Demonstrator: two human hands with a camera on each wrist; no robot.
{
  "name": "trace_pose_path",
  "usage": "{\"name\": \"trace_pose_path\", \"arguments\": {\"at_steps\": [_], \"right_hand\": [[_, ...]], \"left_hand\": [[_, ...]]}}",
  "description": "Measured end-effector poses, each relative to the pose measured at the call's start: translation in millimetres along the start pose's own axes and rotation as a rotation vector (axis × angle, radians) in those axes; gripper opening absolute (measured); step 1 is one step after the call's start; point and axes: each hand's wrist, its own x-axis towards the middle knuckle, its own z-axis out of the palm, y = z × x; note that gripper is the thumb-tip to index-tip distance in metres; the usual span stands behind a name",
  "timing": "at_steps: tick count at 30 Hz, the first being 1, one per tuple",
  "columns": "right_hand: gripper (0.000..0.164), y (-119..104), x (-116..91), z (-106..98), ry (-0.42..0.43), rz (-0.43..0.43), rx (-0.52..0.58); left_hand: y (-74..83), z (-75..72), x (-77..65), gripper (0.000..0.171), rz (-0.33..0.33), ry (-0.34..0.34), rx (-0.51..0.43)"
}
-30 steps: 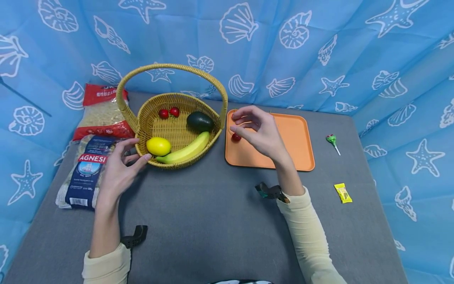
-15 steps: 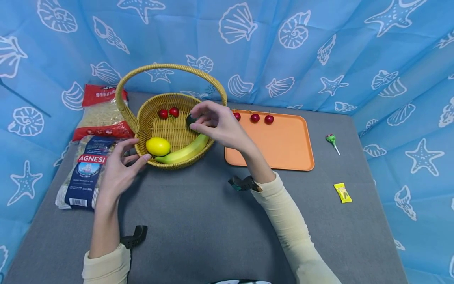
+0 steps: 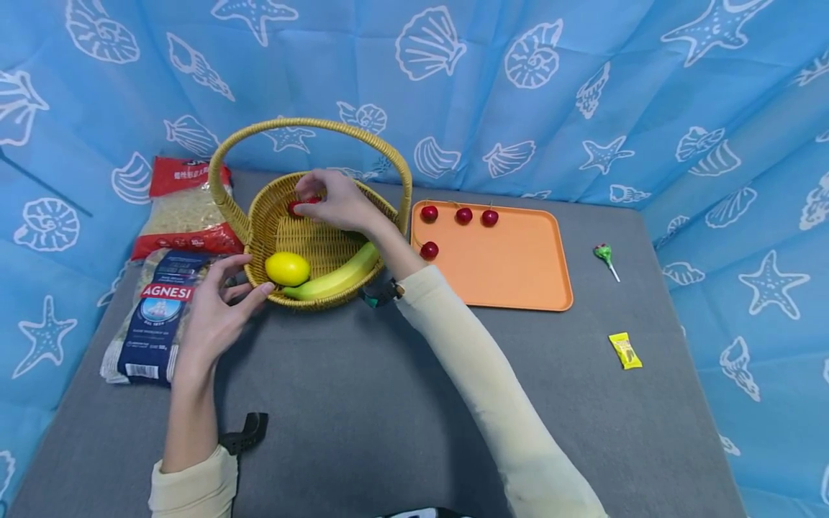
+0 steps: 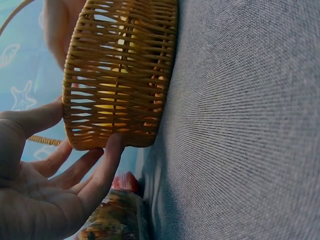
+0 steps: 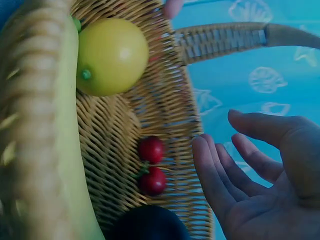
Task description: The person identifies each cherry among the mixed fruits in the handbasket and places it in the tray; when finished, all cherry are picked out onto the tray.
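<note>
My left hand (image 3: pixel 216 309) holds the left end of the wicker basket (image 3: pixel 317 305). In the left wrist view its thumb meets the rim and its fingers lie against the outer wall. My right hand (image 3: pixel 343 205) is over the basket, fingers loosely bent and apart. The right wrist view shows nothing between them. Just below, two small red cherry-like fruits (image 5: pixel 151 150) lie together with green stems between them. A lemon (image 3: pixel 288 268), a banana (image 3: pixel 337 279) and a dark green avocado (image 5: pixel 150 225) also lie in the basket. My right hand hides most of the avocado in the head view.
An orange tray (image 3: pixel 505 277) on the right holds several stemmed cherries (image 3: pixel 429 250). Farther right lie a lollipop (image 3: pixel 604 253) and a yellow-wrapped candy (image 3: pixel 624 350). Two pasta bags, one red (image 3: pixel 188 205) and one blue (image 3: pixel 155 324), lie left of the basket. Its handle arches overhead.
My right hand has moved left from above the tray, past the avocado, to above the red fruits in the basket. The cherries on the tray have come into view. My left hand stays put.
</note>
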Motion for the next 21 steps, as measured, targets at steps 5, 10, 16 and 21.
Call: {"name": "trace_pose_path", "arguments": {"at_steps": [5,10,16,21], "right_hand": [[0.045,2,18,14,-0.064,0.123,0.076],[0.052,5,26,23,-0.112,0.21,0.085],[0.061,7,32,27,-0.177,0.292,0.057],[0.067,9,35,32,-0.21,0.337,0.102]], "left_hand": [[0.0,0.1,-0.8,0.07,0.001,0.001,-0.004],[0.7,0.5,-0.4,0.07,0.002,-0.001,-0.008],[1.2,0.6,0.6,0.07,0.012,0.005,0.001],[1.3,0.8,0.3,0.07,0.012,0.007,0.003]]}}
